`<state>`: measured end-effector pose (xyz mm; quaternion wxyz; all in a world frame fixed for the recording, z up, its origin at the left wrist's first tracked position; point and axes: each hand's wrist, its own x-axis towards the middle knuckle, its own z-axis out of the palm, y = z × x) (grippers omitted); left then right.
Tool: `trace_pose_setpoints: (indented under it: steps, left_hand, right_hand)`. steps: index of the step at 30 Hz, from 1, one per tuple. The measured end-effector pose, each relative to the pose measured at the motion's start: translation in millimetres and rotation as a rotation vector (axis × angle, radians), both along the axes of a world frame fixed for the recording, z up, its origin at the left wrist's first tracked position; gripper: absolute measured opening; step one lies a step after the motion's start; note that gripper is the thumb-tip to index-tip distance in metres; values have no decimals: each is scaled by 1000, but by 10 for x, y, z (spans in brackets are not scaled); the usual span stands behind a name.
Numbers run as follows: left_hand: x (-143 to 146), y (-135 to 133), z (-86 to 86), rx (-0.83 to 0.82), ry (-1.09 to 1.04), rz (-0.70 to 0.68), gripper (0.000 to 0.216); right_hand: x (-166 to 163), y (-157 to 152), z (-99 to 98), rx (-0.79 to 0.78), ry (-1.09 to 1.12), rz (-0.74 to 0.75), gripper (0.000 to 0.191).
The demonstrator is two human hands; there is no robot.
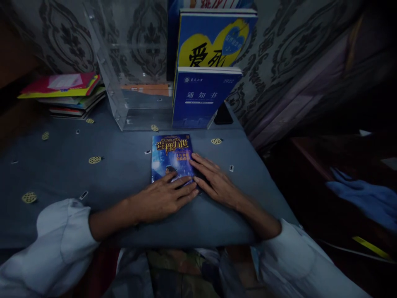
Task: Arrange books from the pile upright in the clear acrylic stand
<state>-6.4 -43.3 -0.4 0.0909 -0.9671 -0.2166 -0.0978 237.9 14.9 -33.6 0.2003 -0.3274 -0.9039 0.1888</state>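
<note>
A blue paperback book (170,155) with gold lettering lies cover up on the grey-blue tablecloth (124,178). Across its lower part my left hand (166,196) rests flat, fingers stretched out and pointing right. My right hand (217,180) lies along the book's right edge, its fingers extended and the tips touching that edge. The lower edge of the book is hidden under my left hand. Neither hand is wrapped round anything.
Behind the book stands a clear acrylic rack (108,82), with a dark blue booklet (204,99) and a yellow-and-blue book (214,37) upright in it. Books are stacked (74,93) at left. A dark phone-like object (223,115) sits right of the rack; blue cloth (366,198) lies far right.
</note>
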Motion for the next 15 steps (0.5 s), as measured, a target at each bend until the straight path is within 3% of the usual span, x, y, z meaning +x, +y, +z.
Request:
trace_pose_setpoints:
  steps: [7, 15]
  left_hand:
    - [-250, -155, 31, -33, -16, 37, 36]
    - [-295, -246, 30, -55, -18, 94, 39]
  right_hand:
    - [24, -27, 46, 5, -40, 53, 80]
    - [38, -29, 25, 22, -43, 44, 82]
